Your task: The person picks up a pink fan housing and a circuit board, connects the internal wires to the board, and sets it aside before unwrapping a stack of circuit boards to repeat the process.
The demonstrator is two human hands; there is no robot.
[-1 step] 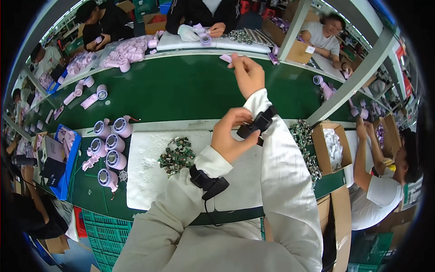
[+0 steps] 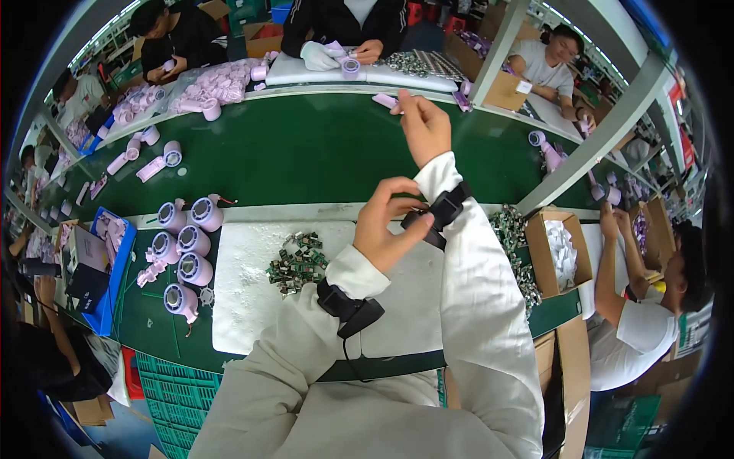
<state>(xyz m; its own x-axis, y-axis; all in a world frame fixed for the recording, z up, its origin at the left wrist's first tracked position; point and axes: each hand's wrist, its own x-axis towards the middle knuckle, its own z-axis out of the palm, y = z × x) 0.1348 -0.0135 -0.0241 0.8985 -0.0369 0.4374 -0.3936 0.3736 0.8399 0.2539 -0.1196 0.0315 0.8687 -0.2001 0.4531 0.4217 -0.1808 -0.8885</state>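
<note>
Left hand (image 2: pixel 388 224) half curled, thumb and fingers closed round the inner end of one black wrist unit (image 2: pixel 449 205) on the right wrist. Right hand (image 2: pixel 426 128) reaching out, thumb and forefinger drawn together at one small lilac piece (image 2: pixel 384 100) near the green strip's far edge; gripped or merely touched, cannot tell. Toward the left end of the bench (image 2: pixel 153 333): six lilac cylindrical housings (image 2: pixel 193 241), one blue tray (image 2: pixel 108 323). Two white foam mats (image 2: pixel 237 314); one heap of circuit boards (image 2: pixel 298 264), too jumbled to count. Right end: one cardboard box (image 2: pixel 540 264).
</note>
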